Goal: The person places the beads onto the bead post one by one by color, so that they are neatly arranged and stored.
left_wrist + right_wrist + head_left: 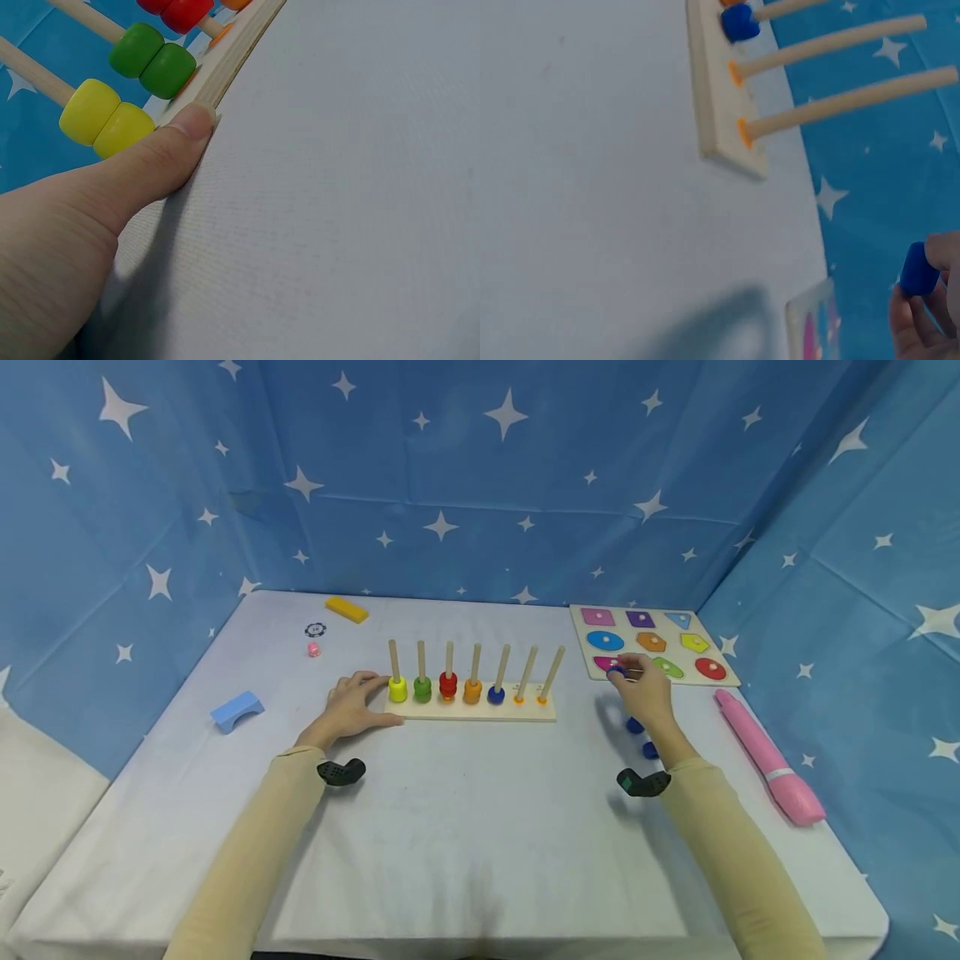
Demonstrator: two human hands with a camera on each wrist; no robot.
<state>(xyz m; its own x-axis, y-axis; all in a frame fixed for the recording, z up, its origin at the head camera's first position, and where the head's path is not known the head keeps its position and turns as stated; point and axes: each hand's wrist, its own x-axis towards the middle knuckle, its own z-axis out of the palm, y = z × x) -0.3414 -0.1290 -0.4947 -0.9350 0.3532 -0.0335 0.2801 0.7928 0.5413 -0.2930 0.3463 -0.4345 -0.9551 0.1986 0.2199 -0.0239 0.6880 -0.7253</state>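
The right hand [647, 689], mostly cut off in the right wrist view, pinched a small blue wooden bead [917, 269] between fingertips, raised right of the seven-peg wooden rack [472, 710]. Two more blue beads [635, 725] lay partly hidden behind that wrist. The left hand [354, 700] rested spread, thumb [169, 146] pressing the rack's end.

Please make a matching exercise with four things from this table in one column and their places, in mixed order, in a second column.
Things
1. round blue wooden bead
2. light blue arch-shaped block
3. long pink pen-shaped toy
4. flat yellow rectangular block

Places
A. far left part of the table, near the backdrop
B. pinched in the fingers of the right hand
C. right edge of the table
D. left edge of the table

Pairs: 1-B, 2-D, 3-C, 4-A
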